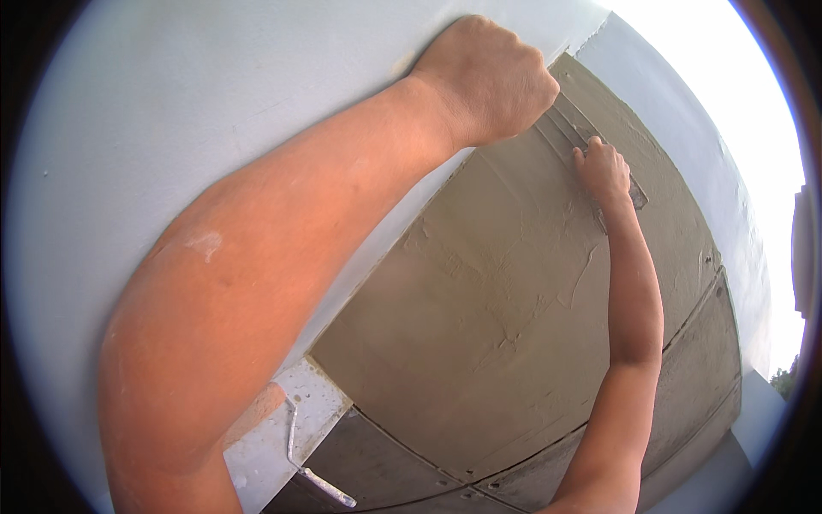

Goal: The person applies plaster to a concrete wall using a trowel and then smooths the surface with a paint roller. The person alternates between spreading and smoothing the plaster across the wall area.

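My right hand is closed round the handle of a long flat plastering trowel, whose blade lies against wet grey-brown plaster on the wall. The blade runs slantwise from near my left fist down to the right. My left hand is clenched in a fist at the upper middle, close to the pale wall and the trowel's upper end. Its fingers curl away from view, so what they hold, if anything, is hidden. A whitish smear marks my left forearm, which crosses much of the picture.
A smooth pale wall borders the plaster on the left. Below the plaster are dark grey panels with joints. At the lower left, what looks like a paint roller with a bent metal rod rests by a spattered white ledge. Bright sky shows at right.
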{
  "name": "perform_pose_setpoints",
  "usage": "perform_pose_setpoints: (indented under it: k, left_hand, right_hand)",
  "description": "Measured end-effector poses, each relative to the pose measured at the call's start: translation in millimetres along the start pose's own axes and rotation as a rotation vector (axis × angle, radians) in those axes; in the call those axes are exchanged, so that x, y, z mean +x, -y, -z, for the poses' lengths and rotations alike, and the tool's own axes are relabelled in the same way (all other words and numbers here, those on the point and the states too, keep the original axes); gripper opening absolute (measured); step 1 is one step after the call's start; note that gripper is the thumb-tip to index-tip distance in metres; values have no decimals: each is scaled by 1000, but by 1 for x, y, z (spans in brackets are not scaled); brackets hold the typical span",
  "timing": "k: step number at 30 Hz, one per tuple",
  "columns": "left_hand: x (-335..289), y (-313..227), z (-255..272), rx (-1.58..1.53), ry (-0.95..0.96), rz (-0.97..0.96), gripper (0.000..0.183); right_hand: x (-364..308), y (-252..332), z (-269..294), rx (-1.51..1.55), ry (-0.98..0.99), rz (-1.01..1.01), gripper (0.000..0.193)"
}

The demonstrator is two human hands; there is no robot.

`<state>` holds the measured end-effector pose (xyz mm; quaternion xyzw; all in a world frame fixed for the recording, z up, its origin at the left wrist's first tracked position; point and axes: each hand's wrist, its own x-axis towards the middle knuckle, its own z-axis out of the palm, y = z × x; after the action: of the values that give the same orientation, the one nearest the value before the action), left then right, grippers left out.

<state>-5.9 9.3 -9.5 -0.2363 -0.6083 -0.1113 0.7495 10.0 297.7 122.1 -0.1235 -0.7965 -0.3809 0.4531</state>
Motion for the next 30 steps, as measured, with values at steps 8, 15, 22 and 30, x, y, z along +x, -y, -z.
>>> perform_pose_setpoints:
  k: [8,15,22,30]
  left_hand:
    - [-11,-2,-3,38,79,22,24]
    - [-6,1,-9,91,70,18,32]
    - [-8,0,-10,91,31,8,33]
    - [2,-7,-13,36,21,14,34]
  right_hand:
    - [48,-25,-9,29,-51,-72,43]
    - [76,-78,6,152,-89,-449,43]
    - [0,-196,4,109,-118,-783,42]
    - [-109,-206,16,1261,-324,-787,32]
